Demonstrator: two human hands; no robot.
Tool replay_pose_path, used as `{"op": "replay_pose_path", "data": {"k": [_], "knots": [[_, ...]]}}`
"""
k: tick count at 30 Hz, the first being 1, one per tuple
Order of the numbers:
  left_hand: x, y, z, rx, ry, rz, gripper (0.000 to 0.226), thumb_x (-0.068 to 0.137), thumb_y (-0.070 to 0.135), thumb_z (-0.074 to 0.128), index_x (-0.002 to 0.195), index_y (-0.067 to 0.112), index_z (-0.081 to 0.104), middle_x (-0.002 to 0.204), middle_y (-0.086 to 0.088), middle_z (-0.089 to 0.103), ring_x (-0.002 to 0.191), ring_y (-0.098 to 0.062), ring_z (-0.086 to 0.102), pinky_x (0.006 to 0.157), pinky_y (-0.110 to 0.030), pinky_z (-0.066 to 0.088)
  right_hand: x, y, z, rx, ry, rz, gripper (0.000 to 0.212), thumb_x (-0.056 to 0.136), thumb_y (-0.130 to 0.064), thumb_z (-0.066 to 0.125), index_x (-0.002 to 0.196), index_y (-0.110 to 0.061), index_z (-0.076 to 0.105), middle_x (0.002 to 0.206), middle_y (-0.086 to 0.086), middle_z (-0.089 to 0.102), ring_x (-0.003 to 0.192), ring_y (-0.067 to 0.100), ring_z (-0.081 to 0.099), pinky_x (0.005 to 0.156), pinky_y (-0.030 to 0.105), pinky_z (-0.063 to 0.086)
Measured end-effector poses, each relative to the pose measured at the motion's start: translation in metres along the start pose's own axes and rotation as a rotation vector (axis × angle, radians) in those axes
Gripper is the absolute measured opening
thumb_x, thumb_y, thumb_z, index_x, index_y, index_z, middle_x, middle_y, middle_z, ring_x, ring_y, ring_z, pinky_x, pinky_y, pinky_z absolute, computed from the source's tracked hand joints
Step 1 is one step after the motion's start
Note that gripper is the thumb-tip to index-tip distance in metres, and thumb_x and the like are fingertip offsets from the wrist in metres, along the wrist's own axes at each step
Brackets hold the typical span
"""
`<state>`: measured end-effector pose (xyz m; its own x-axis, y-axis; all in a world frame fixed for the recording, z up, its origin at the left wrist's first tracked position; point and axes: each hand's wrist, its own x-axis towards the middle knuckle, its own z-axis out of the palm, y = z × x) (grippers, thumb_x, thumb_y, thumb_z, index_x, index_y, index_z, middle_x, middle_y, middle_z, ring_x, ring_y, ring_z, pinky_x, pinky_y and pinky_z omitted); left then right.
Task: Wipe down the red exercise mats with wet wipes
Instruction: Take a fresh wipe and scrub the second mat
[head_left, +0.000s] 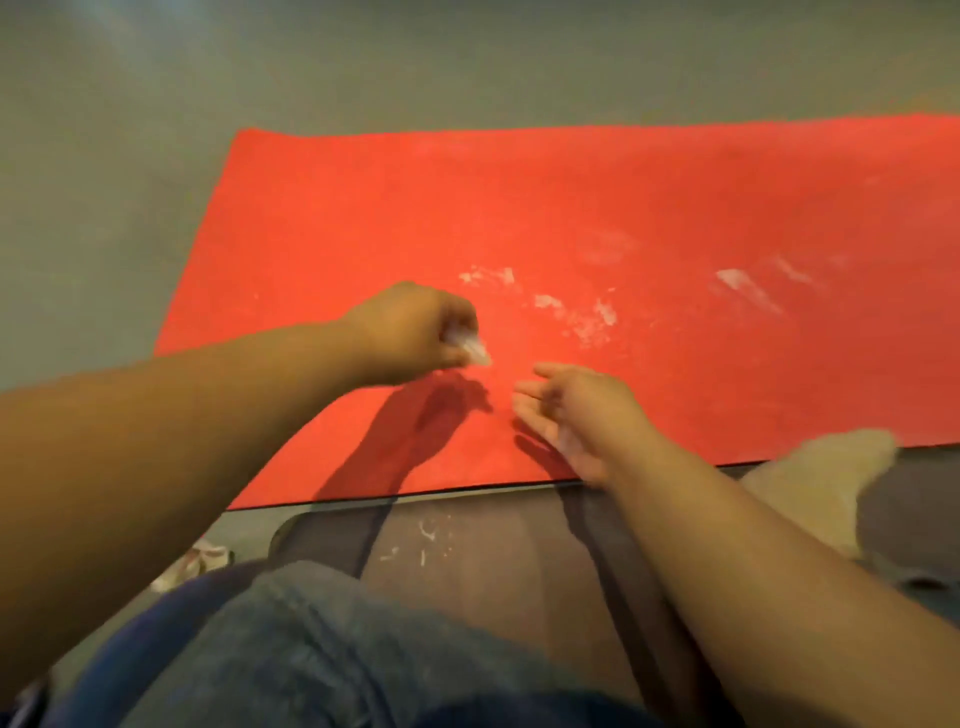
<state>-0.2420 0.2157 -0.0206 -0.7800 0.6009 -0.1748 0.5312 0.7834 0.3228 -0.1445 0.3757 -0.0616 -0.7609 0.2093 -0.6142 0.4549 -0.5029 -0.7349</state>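
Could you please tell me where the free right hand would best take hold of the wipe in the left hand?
Probably by the crumpled tail of the wipe that pokes out below the fingers of the left hand; the rest is bunched inside that grip. The open right hand lies just right of it, so pinching from the right seems best.

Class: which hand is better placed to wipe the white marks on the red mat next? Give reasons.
The left hand. It holds the wipe in its grip over the red mat, close to the white marks. The right hand is open and holds nothing.
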Motion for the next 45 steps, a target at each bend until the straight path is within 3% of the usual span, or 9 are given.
{"op": "replay_pose_path", "data": {"k": [3,7,12,14,17,24,31,35,45], "knots": [[0.003,-0.023,0.002,0.08,-0.052,-0.247,0.031,0.089,0.043,0.061,0.095,0.014,0.071,0.091,-0.007,0.072,0.092,-0.026,0.065,0.07,-0.028,0.043,0.002,0.005,-0.032,-0.328,0.141,-0.134,0.021,0.091,0.001,0.041,0.098,-0.007,0.059,0.079,0.009,0.062,0.068,0.019,0.057,0.059,0.027,0.052],[-0.003,-0.029,0.055,0.153,-0.059,-0.379,0.029,0.094,0.033,0.056,0.102,0.007,0.066,0.108,-0.02,0.063,0.103,-0.036,0.058,0.078,-0.035,0.043,0.003,0.015,-0.061,-0.681,0.168,-0.218,0.025,0.083,-0.001,0.051,0.081,-0.022,0.064,0.091,0.007,0.07,0.091,0.024,0.065,0.089,0.046,0.051],[-0.019,-0.019,0.061,0.131,-0.19,-0.139,0.021,0.09,0.027,0.06,0.102,0.013,0.07,0.103,-0.012,0.066,0.097,-0.031,0.06,0.072,-0.028,0.04,0.009,0.036,-0.064,-0.82,0.242,-0.425,0.022,0.085,-0.007,0.051,0.078,-0.027,0.06,0.086,-0.006,0.067,0.084,0.015,0.061,0.071,0.026,0.042],[-0.036,-0.022,0.059,0.097,-0.242,0.005,0.019,0.088,0.024,0.064,0.104,0.015,0.071,0.104,-0.008,0.063,0.098,-0.028,0.059,0.074,-0.024,0.035,0.008,0.04,-0.061,-0.869,0.291,-0.473,0.02,0.085,-0.007,0.051,0.083,-0.024,0.062,0.09,-0.003,0.065,0.086,0.018,0.059,0.071,0.026,0.041],[-0.044,-0.043,0.053,0.102,-0.113,0.022,0.019,0.093,0.028,0.059,0.105,0.021,0.072,0.105,-0.005,0.06,0.099,-0.028,0.059,0.078,-0.029,0.039,0.005,0.046,-0.044,-1.004,0.27,-0.555,0.021,0.08,-0.005,0.051,0.088,-0.017,0.066,0.096,0.003,0.063,0.093,0.024,0.056,0.082,0.033,0.045],[-0.02,-0.149,0.035,0.174,0.275,-0.313,0.031,0.097,0.035,0.052,0.098,0.014,0.074,0.096,-0.015,0.058,0.092,-0.036,0.06,0.075,-0.039,0.046,0.033,0.049,0.033,-1.138,0.03,-0.64,0.021,0.081,-0.006,0.052,0.089,-0.016,0.068,0.098,0.004,0.067,0.094,0.025,0.057,0.08,0.032,0.045],[0.017,-0.239,0.023,0.064,0.618,-0.503,0.025,0.091,0.024,0.062,0.098,0.003,0.073,0.096,-0.02,0.058,0.088,-0.036,0.057,0.076,-0.032,0.038,0.047,0.069,0.042,-1.183,0.131,-0.829,0.016,0.075,-0.007,0.052,0.073,-0.017,0.065,0.078,0.0,0.06,0.08,0.024,0.054,0.074,0.038,0.047],[0.028,-0.249,0.029,0.069,0.587,-0.589,0.029,0.098,0.02,0.051,0.107,0.001,0.07,0.102,-0.025,0.058,0.094,-0.041,0.057,0.081,-0.038,0.039,0.05,0.07,0.042,-1.196,0.145,-0.828,0.018,0.077,-0.005,0.054,0.073,-0.019,0.065,0.078,-0.004,0.06,0.08,0.02,0.053,0.073,0.036,0.046],[-0.061,-0.156,0.045,0.1,0.32,-0.411,0.018,0.091,0.016,0.058,0.1,0.015,0.075,0.095,-0.013,0.06,0.091,-0.036,0.058,0.071,-0.036,0.038,0.039,0.06,0.029,-1.026,0.149,-0.767,0.02,0.078,0.0,0.055,0.074,-0.015,0.068,0.081,-0.001,0.064,0.08,0.019,0.057,0.07,0.027,0.039]]}}
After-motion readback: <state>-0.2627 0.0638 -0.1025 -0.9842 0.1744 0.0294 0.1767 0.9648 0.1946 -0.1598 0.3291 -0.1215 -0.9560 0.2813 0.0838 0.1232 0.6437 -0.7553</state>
